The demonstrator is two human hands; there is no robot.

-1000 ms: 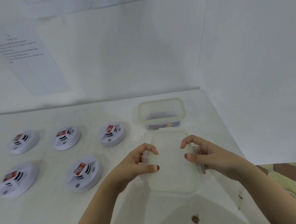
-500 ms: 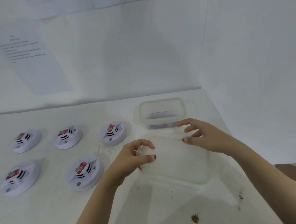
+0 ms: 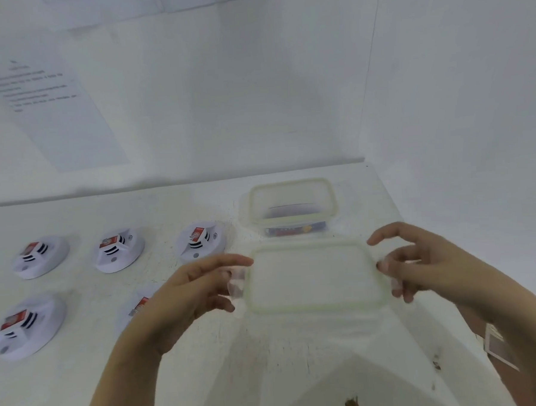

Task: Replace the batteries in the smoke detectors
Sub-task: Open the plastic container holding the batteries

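A clear plastic lid (image 3: 314, 278) with a pale green seal hangs level above the table, long side facing me. My left hand (image 3: 199, 287) pinches its left clip and my right hand (image 3: 419, 263) holds its right end. Just behind the lid stands the open clear container (image 3: 333, 196) with batteries (image 3: 296, 231) at the bottom. Several white smoke detectors lie on the table to the left, each with a red-labelled battery on top: three in the back row (image 3: 39, 256), (image 3: 118, 249), (image 3: 200, 242), one at the front left (image 3: 24, 324), and one (image 3: 138, 306) half hidden behind my left hand.
The white table (image 3: 83, 383) ends at a back wall with a printed sheet (image 3: 47, 99) and a white side wall (image 3: 458, 130) on the right. A brown stain (image 3: 352, 405) marks the table near me. Patterned floor (image 3: 497, 343) shows past the right edge.
The lid has turned from lengthwise to crosswise and come up off the table toward the container. My right hand let go, then took the lid's right end again; my left hand kept its clip.
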